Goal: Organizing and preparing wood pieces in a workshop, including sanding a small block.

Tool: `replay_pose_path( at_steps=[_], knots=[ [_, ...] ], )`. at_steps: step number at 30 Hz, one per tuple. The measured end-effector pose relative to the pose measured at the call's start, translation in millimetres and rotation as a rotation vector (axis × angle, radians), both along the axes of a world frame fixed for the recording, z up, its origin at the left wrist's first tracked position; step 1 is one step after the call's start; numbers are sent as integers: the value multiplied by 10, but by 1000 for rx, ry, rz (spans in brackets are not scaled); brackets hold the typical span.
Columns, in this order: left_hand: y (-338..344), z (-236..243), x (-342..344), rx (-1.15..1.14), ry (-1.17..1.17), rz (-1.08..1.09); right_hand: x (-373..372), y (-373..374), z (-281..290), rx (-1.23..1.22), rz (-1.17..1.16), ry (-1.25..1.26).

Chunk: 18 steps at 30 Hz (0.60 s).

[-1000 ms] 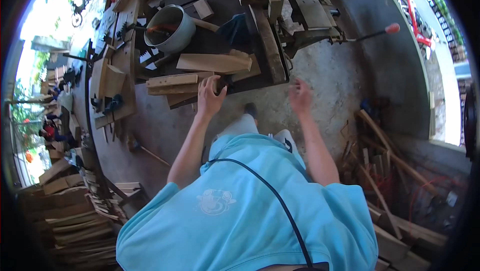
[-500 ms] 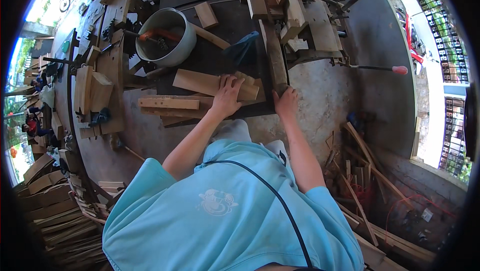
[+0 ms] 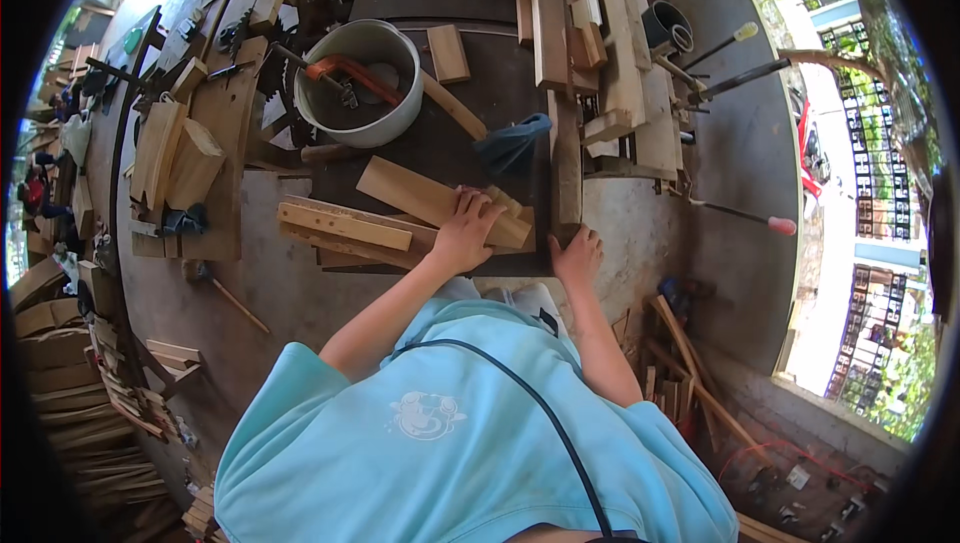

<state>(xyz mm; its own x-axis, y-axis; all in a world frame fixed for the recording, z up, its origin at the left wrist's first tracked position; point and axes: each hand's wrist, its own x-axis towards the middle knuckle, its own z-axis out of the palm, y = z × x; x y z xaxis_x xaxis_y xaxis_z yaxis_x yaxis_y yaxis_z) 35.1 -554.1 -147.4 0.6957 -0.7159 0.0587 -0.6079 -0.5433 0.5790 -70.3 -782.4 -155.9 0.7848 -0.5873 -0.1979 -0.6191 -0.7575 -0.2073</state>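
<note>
My left hand (image 3: 467,236) lies over the right part of a flat wooden board (image 3: 405,190), fingers spread on its top. Touching or close beside those fingertips is a small rough wood block (image 3: 507,203). My right hand (image 3: 577,256) rests at the near end of a long dark-edged wooden beam (image 3: 565,168), its fingers stretched over the end and the thumb apart. To the left of my left hand, a narrow wood strip with small holes (image 3: 345,227) sits on other pieces. Behind the board lies a crumpled dark blue cloth (image 3: 512,143).
A round whitish bucket (image 3: 360,123) holding an orange-handled tool (image 3: 350,71) stands behind the boards. A short wood block (image 3: 448,53) lies beyond it. Clamps with long bars (image 3: 745,218) jut out at the right. Stacked timber (image 3: 75,383) fills the lower left.
The whole view has shifted and tilted slightly, bringing more of the bucket's inside into sight. Both hands keep their places on the board and the beam.
</note>
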Motion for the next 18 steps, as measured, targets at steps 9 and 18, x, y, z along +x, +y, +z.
replay_pose_path(
  at_steps=[9, 18],
  knots=[
    [-20, 59, -27, 67, -29, 46, 1955, -136, 812, -224, 175, -562],
    [-61, 96, -49, 82, 24, 83, 2823, -432, 1119, -321, 391, 141]
  ],
)
